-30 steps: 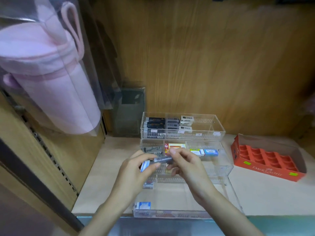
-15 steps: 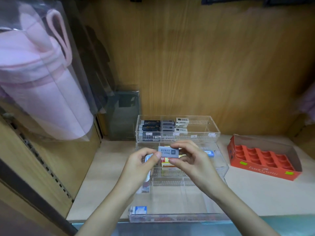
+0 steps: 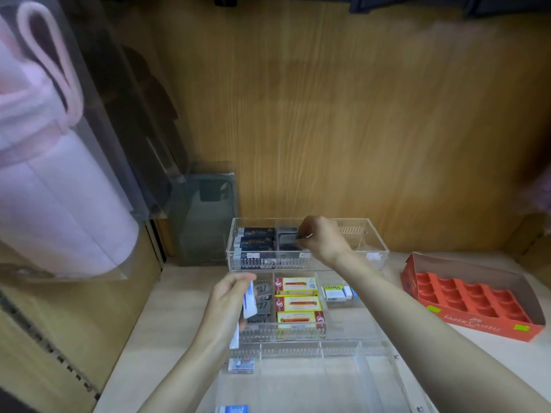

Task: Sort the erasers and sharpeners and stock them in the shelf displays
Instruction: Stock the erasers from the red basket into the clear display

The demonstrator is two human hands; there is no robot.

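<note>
I see the pale shelf across the lower view, and a pink bag in clear wrap hangs at the left. Three clear trays step down the shelf toward me: the top tray, the middle tray and the bottom tray. A red box with moulded cells sits well to their right. The right hand reaches into the top tray's centre compartment, fingers clamped on a grey eraser at the grey stack there; I cannot tell whether it touches the stack. The left hand hovers at the middle tray's left compartment, curled round white-and-blue erasers held upright. Navy packs fill the top tray's left compartment, yellow boxes fill the middle tray's centre, and one small eraser lies in the bottom tray's left compartment.
</note>
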